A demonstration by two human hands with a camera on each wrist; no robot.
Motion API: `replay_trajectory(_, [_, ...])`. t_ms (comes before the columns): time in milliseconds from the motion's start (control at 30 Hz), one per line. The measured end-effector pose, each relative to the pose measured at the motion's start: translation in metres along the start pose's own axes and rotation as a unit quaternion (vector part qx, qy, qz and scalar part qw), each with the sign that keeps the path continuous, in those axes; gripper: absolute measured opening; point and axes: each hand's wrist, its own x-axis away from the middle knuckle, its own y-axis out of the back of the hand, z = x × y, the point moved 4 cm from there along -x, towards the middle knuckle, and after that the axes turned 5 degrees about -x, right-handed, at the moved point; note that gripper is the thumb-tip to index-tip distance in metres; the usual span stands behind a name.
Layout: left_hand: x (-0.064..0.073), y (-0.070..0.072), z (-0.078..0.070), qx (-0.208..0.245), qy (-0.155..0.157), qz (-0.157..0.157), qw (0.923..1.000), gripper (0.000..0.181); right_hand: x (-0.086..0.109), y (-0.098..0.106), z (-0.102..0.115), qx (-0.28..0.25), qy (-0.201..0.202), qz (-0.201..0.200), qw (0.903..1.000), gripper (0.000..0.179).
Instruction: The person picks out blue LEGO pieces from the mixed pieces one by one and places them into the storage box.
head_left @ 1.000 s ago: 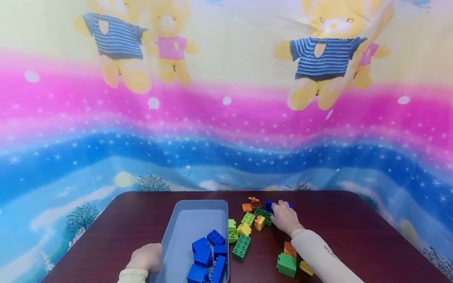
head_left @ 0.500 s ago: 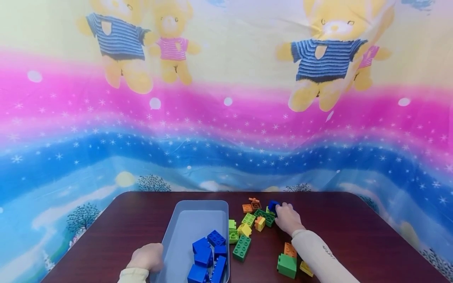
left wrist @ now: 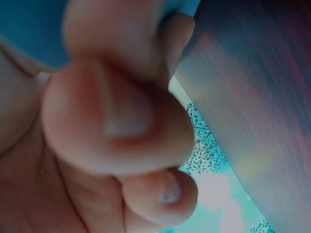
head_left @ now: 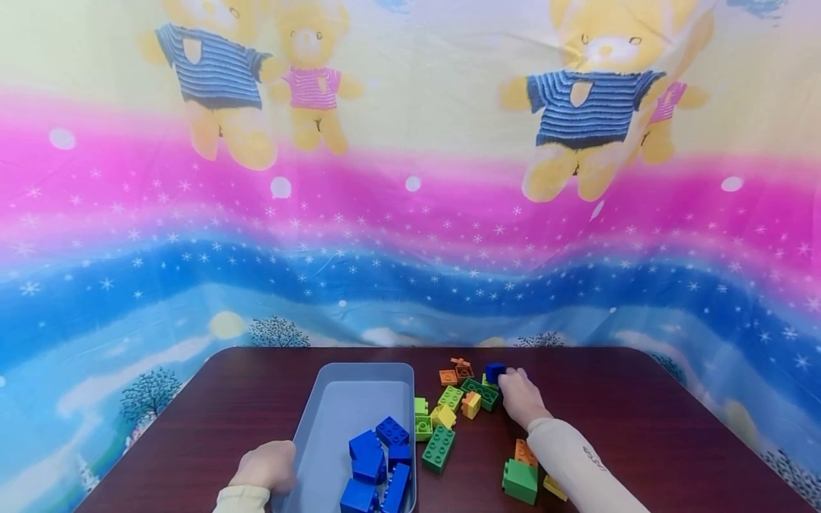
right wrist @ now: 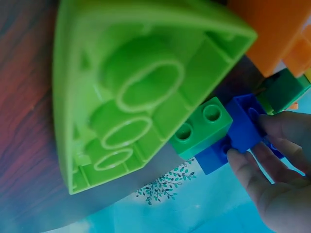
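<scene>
Brown wood-grain table [head_left: 616, 399]: left hand [head_left: 264, 467] grips a cropped grey rectangular tray [head_left: 346, 402]; right hand [head_left: 522, 397] pinches a partly hidden blue plastic brick [right wrist: 242, 127].

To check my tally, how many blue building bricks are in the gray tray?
6 visible in the tray: far left brick, far right brick; middle left brick, middle right brick; near left brick, near right brick. More may hide underneath or below the frame.
</scene>
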Motion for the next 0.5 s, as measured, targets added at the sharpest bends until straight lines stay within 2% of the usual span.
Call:
replay_trajectory(267, [0.0007,0.0007,-0.0005,0.000,0.000,0.001,1.0000,0.020,0.0011,-0.0002,0.0000,-0.013,0.006,-0.013,0.9998,0.007])
replay_trajectory(500, [0.0006,0.0006,-0.0002,0.001,0.000,0.001,1.0000,0.020,0.0007,0.0078,0.0040,-0.028,0.016,-0.045,0.9985,0.014])
